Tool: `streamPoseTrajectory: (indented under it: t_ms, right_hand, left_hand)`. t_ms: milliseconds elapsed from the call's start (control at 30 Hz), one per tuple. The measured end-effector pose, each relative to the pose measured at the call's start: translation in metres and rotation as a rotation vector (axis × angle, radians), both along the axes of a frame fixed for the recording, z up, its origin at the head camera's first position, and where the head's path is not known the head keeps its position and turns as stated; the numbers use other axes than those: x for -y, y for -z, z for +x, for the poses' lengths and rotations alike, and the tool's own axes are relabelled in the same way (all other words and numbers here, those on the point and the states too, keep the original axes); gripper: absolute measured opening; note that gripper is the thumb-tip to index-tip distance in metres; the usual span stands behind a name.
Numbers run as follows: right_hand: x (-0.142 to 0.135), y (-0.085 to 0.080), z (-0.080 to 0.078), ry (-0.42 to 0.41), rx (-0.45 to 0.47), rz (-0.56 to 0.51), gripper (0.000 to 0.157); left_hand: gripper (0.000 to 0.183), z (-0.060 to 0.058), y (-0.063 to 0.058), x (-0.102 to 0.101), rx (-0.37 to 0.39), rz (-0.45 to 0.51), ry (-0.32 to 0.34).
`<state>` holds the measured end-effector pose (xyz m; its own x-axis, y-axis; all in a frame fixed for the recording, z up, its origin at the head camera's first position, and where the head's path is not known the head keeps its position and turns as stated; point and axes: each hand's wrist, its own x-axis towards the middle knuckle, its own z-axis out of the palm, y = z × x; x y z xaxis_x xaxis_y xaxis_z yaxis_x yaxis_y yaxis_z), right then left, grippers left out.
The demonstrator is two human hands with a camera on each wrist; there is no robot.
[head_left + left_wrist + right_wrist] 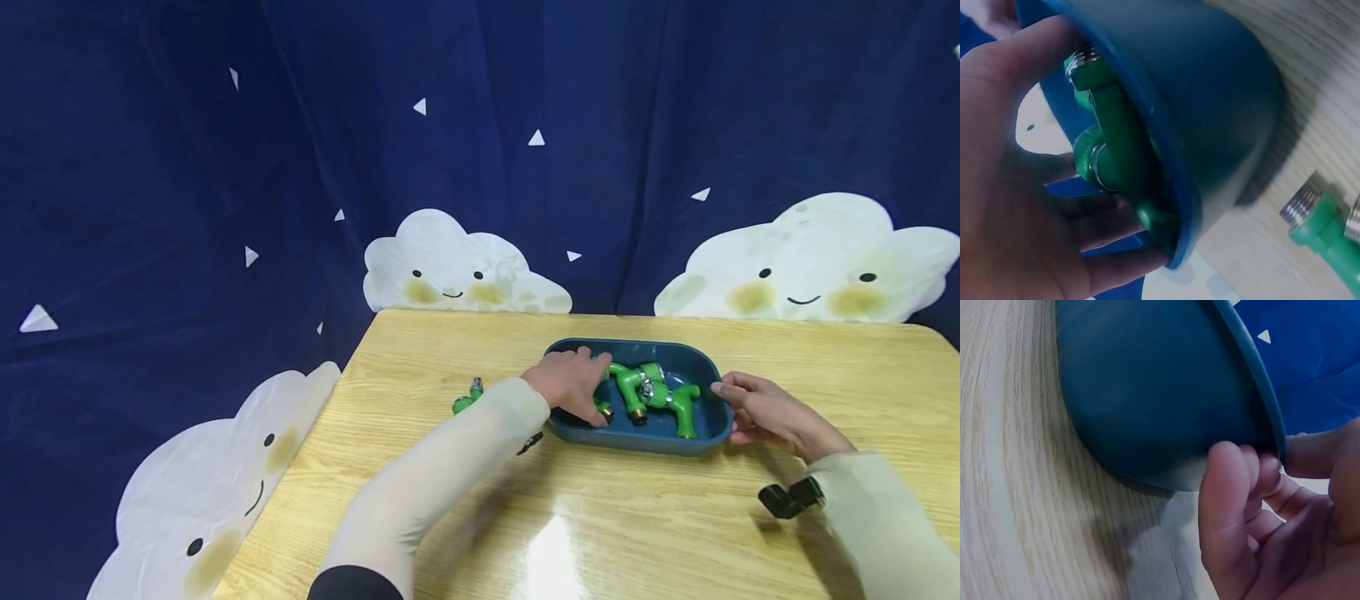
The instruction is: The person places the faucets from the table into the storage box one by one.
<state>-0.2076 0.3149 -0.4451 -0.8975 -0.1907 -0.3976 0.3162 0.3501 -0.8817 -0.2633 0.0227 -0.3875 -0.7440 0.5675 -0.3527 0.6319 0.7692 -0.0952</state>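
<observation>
A dark blue plastic tub [637, 442] stands on the table with several green taps in it. My left hand [573, 383] reaches over the tub's left end, its thumb and fingers around a green tap [1119, 134] lying inside near the wall. The thumb is at that tap's threaded end. Farther right in the tub lie another green tap [632, 393] and a third green tap [681, 407] beside it. My right hand [780, 421] pinches the tub's right end, thumb on the rim and fingers against the outer wall [1147, 394].
One more green tap [463, 404] with a threaded metal end lies on the wooden table [420, 358] left of the tub, partly behind my left sleeve. A dark blue curtain [480, 167] with white clouds hangs behind and along the left side of the table.
</observation>
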Motion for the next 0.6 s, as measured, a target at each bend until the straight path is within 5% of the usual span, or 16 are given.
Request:
streamPoseTrajectory:
  t_ms: [600]
  right_hand:
    - [0.000, -0.002, -0.002, 0.000, 0.018, -0.005, 0.027]
  left_hand:
    - [0.091, 0.007, -0.001, -0.017, 0.043, -0.032, -0.087]
